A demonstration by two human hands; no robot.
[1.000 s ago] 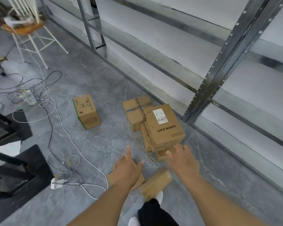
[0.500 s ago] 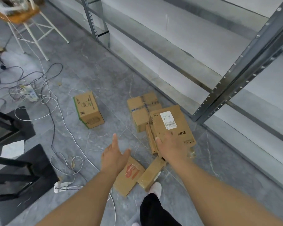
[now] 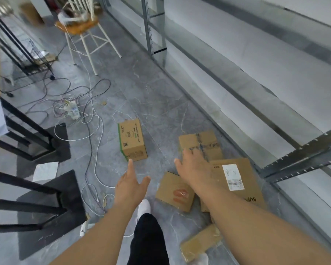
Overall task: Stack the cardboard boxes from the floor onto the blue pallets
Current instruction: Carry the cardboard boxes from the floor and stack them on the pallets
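Several cardboard boxes lie on the grey floor. A green-edged box (image 3: 132,142) stands alone at centre. A taped box (image 3: 201,145) lies further right, with a large labelled box (image 3: 235,180) nearer me. A flat box with a red mark (image 3: 175,192) and a narrow box (image 3: 199,241) lie close to my feet. My left hand (image 3: 131,186) reaches forward over bare floor, fingers straight, holding nothing. My right hand (image 3: 193,167) stretches out over the near edge of the taped box, fingers spread. No blue pallet is in view.
Metal shelving (image 3: 275,104) runs along the right. Loose cables and a power strip (image 3: 73,111) sprawl on the floor at left. A white chair (image 3: 84,29) stands behind them. Black frames (image 3: 27,142) stand at left. My shoe (image 3: 143,207) is between the hands.
The view has swung left and forward. My right hand left the large labelled box and moved toward the taped box. My left hand stretched further ahead.
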